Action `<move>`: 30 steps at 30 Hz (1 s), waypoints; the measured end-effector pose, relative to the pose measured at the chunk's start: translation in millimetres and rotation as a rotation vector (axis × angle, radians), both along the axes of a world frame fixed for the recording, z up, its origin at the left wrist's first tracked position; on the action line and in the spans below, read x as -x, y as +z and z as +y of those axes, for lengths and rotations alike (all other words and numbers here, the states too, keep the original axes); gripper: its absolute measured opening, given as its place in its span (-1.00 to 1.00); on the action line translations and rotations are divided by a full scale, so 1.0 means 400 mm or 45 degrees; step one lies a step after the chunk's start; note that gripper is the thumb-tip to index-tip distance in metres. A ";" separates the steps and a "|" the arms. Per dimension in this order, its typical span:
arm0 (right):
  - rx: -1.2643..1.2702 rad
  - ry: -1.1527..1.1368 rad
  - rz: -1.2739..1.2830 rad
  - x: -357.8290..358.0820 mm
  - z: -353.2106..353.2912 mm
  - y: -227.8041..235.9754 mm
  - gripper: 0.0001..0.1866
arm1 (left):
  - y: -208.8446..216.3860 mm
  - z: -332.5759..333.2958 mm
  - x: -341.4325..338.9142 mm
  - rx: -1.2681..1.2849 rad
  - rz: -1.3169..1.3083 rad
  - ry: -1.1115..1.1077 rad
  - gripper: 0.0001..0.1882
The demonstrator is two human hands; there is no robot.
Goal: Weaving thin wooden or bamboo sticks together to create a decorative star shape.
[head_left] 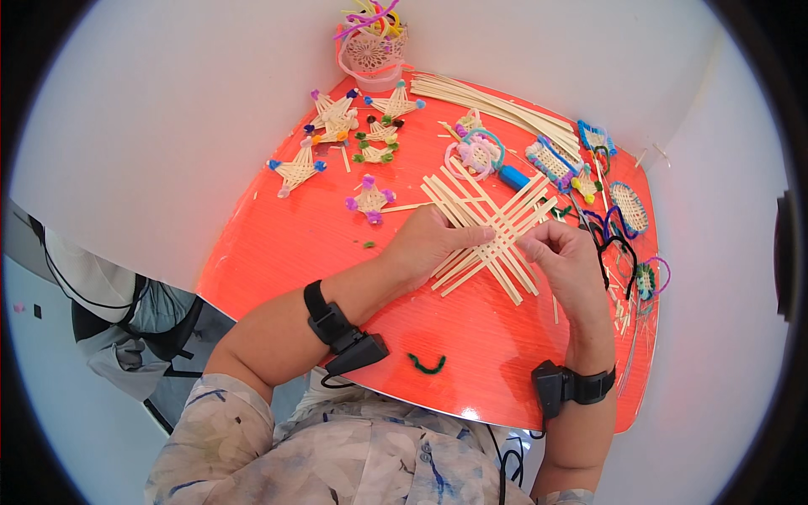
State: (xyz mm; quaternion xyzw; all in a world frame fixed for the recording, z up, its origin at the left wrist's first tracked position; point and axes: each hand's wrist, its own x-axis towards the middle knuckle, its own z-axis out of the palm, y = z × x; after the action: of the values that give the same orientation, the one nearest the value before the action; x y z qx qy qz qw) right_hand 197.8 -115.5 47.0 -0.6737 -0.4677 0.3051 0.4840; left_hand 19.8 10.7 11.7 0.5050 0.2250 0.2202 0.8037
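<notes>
Left hand (433,244) flat, fingers pressing the crossed lattice of pale flat straw strips (488,227). Right hand (566,259) pinches strip ends at its 4 o'clock edge. Lattice lies between both hands on the glossy red table (278,252). Woven star ornaments (337,126) at 11 o'clock.

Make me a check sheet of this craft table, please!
Surface: red table, shiny.
Job's things: crossed straw strips, partly woven.
Clutter: small woven stars, spare strips, blue tube, green fuzzy wire, woven hoops, little basket.
Grips: left hand presses the strips; right hand pinches a strip end.
Cables: black cords from the wristbands.
Surroundings: white wall, grey bag on the floor.
</notes>
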 end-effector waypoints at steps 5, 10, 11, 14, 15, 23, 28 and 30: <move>0.031 0.000 -0.032 -0.001 -0.002 0.006 -0.87 | -0.014 0.005 -0.003 0.007 -0.023 -0.005 -0.68; 0.063 0.019 -0.062 -0.004 -0.002 0.011 -0.88 | -0.004 -0.004 -0.006 0.005 -0.076 0.016 -0.77; 0.065 0.020 -0.066 -0.003 -0.003 0.011 -0.88 | -0.005 -0.005 -0.006 0.004 -0.076 0.017 -0.77; 0.057 0.015 -0.046 -0.005 -0.001 0.007 -0.88 | -0.011 -0.006 -0.008 0.040 -0.106 0.025 -0.77; 0.049 0.006 -0.023 -0.007 0.000 0.004 -0.87 | -0.014 -0.007 -0.010 0.066 -0.125 0.025 -0.76; 0.214 -0.072 -0.074 -0.048 0.008 -0.029 -0.85 | 0.053 0.079 0.039 -0.455 0.693 -0.183 -0.57; 0.357 -0.046 -0.091 -0.061 0.001 -0.039 -0.81 | 0.063 0.061 0.035 -1.425 0.803 0.204 -0.72; 0.373 0.011 -0.131 -0.059 0.003 -0.033 -0.77 | 0.018 0.057 0.019 -1.661 0.441 0.200 -0.77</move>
State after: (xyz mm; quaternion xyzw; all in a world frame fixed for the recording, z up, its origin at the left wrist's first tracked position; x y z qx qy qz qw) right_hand 221.3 -114.4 33.7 -0.7498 -0.4453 0.3372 0.3547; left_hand 12.3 33.5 18.9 0.8965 0.2076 0.2846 0.2687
